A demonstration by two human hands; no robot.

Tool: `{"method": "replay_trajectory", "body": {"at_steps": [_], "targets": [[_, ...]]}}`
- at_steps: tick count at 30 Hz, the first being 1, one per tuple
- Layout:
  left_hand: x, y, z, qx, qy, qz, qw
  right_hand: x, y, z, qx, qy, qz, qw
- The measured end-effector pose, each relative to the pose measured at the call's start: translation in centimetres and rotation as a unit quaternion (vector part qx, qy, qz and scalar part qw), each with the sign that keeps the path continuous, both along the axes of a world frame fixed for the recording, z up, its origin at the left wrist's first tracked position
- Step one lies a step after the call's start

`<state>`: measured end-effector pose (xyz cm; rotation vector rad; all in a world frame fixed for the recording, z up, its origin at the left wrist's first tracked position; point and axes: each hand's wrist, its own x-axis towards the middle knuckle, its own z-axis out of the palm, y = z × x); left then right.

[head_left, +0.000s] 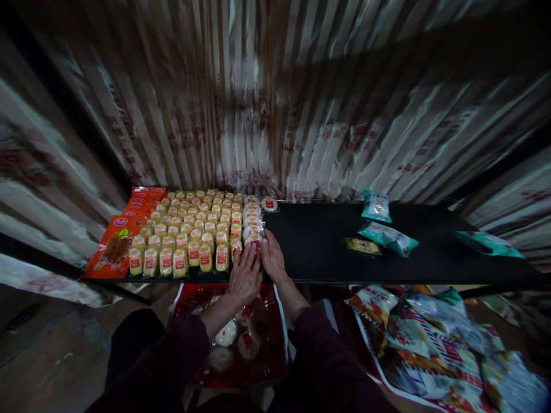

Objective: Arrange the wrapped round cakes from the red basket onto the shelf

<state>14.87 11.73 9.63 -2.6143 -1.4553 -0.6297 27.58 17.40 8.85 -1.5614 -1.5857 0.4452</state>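
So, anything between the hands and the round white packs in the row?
Nothing visible. The left hand is at the near end of the round white packs; the right hand is along their right side. Yellow packs stand left of them.

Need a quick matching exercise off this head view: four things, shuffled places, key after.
1. Orange snack pouches
2. Teal packets
3. Red pastry basket
4. Right hand

A. Beside the near end of the round white pastries
B. On the right half of the black shelf
C. At the shelf's left end
D. Beneath the forearms

Pairs: 1-C, 2-B, 3-D, 4-A
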Motion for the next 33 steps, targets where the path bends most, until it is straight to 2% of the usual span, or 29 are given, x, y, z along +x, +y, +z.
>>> {"method": "replay_trajectory", "body": {"at_steps": [2, 6, 9, 12, 15, 17, 19, 23, 25, 27, 33], "targets": [[0.0, 0.0, 0.1, 0.004, -0.002, 0.002, 1.000, 0.2, 0.4, 0.0, -0.005, 0.003, -0.007, 1.000], [0.0, 0.2, 0.3, -0.007, 0.004, -0.005, 1.000, 0.4, 0.6, 0.4, -0.034, -0.003, 0.030, 0.999], [-0.1, 0.1, 0.8, -0.018, 0.003, -0.007, 1.000, 0.4, -0.3, 1.1, 0.005, -0.008, 0.002, 1.000], [-0.6, -0.7, 1.6, -0.020, -0.019, -0.018, 0.999, 0.2, -3.0, 1.9, 0.079, 0.009, -0.037, 0.996], [-1.8, -3.0, 1.9, -0.026, -0.052, -0.060, 0.997, -0.6, -7.4, 2.0, 0.103, 0.048, -0.024, 0.993], [-2.9, -5.3, 1.1, -0.052, -0.070, -0.087, 0.992, -1.3, -10.4, 1.1, 0.081, 0.064, 0.004, 0.995], [-4.2, -7.8, -0.6, -0.097, -0.077, -0.094, 0.988, -2.1, -13.0, -0.7, 0.039, 0.068, 0.023, 0.997], [-6.7, -11.5, -5.1, -0.193, -0.034, -0.004, 0.981, -3.1, -15.4, -5.5, -0.062, 0.019, 0.032, 0.997], [-7.8, -12.2, -6.9, -0.224, -0.006, 0.048, 0.974, -3.1, -15.7, -7.6, -0.086, -0.010, 0.058, 0.995], [-8.7, -12.4, -7.9, -0.241, 0.006, 0.088, 0.967, -2.8, -15.8, -9.1, -0.106, -0.033, 0.074, 0.991], [-11.0, -11.7, -8.6, -0.324, 0.025, 0.170, 0.930, -2.0, -16.2, -11.0, -0.125, -0.065, 0.076, 0.987]]}}
